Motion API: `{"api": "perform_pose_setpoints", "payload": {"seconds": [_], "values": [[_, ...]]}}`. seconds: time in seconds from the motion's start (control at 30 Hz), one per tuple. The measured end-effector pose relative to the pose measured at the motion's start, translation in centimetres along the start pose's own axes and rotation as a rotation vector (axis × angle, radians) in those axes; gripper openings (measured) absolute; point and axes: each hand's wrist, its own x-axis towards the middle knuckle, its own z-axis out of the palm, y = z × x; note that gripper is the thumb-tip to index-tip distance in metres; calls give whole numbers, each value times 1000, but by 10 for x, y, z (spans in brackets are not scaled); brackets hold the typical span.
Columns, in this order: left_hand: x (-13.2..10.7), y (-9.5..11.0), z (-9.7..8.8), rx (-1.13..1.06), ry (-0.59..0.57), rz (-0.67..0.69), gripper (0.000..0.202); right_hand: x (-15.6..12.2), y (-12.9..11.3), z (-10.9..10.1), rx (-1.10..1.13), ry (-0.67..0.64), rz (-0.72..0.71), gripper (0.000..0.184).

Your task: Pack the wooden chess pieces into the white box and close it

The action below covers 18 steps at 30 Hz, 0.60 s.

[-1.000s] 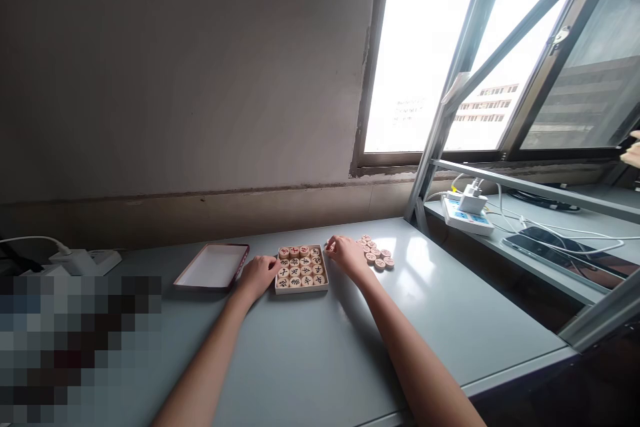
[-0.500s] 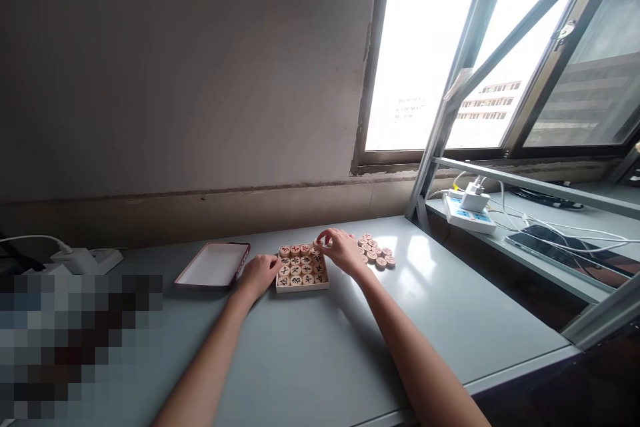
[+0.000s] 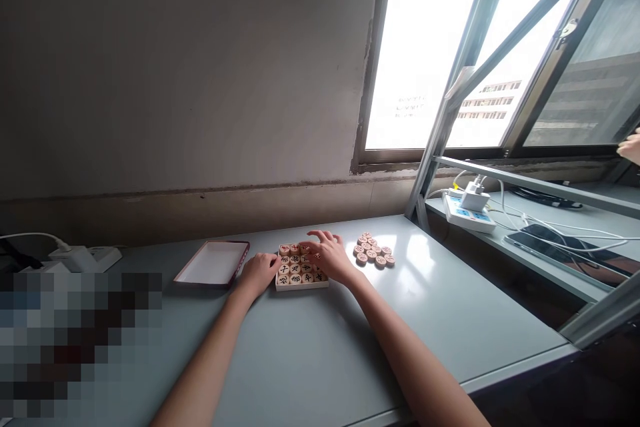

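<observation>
My left grip [image 3: 259, 273], loosely open, rests against the wooden box [image 3: 301, 287] of xiangqi pieces [image 3: 293, 270] on the table [image 3: 300, 347]. My right grip [image 3: 327, 257] hovers open above them, apparently empty, during what looks like sorting. Beside it lie loose pieces [image 3: 373, 251]; the next move calls for a fingertip pinch.

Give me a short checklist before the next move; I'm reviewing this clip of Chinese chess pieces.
1. Right hand over the boxed pieces: cannot tell whether it holds one.
2. Left hand at the left edge of the box: ok, in contact.
3. Boxed pieces fully in view: not ok, the right hand covers some.
4. Loose pieces on the table right of the box: ok, apart from the right hand.
5. Lid left of the box: ok, lying open side up.
</observation>
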Motion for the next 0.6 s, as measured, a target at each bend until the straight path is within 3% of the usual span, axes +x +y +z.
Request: {"api": "perform_pose_setpoints", "payload": {"seconds": [0.6], "values": [[-1, 3, -3, 6, -31, -20, 40, 1, -1, -2, -35, 71, 21, 27]]}}
